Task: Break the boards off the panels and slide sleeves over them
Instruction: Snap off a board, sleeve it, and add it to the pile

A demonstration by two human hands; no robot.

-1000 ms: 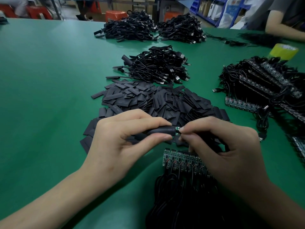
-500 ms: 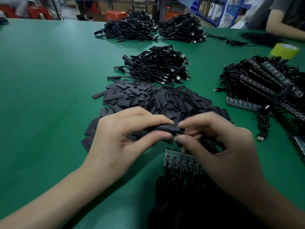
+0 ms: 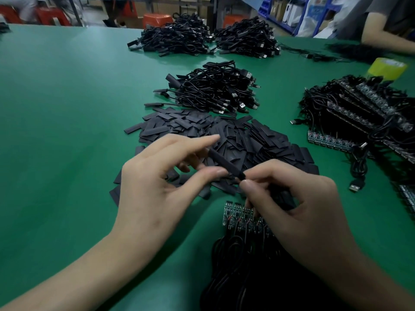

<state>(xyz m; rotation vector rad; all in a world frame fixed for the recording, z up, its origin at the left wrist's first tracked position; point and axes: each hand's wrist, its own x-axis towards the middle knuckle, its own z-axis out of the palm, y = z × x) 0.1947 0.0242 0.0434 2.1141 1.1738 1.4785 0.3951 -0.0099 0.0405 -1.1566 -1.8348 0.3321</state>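
A board covered by a black sleeve [image 3: 224, 162] is held tilted above the table. My right hand [image 3: 298, 207] pinches its lower end between thumb and forefinger. My left hand [image 3: 157, 189] is beside it with fingers spread; the index finger is lifted off and only the thumb tip touches the sleeve. Below my right hand lies a panel of small green boards [image 3: 238, 217] with black cables [image 3: 235, 265] trailing toward me. A heap of flat black sleeves [image 3: 247, 135] lies just behind my hands.
A pile of sleeved cables [image 3: 215, 88] sits behind the sleeves, with two more cable piles [image 3: 175, 41] farther back. Stacked panels with cables [image 3: 359, 113] and a yellow tape roll [image 3: 387, 68] are at the right. Another person's arm [image 3: 386, 41] rests at the far right.
My left hand has loosened from a full pinch on the sleeve, its index finger lifting. The sleeved board has tilted, its far end up, and the green board tip no longer shows.
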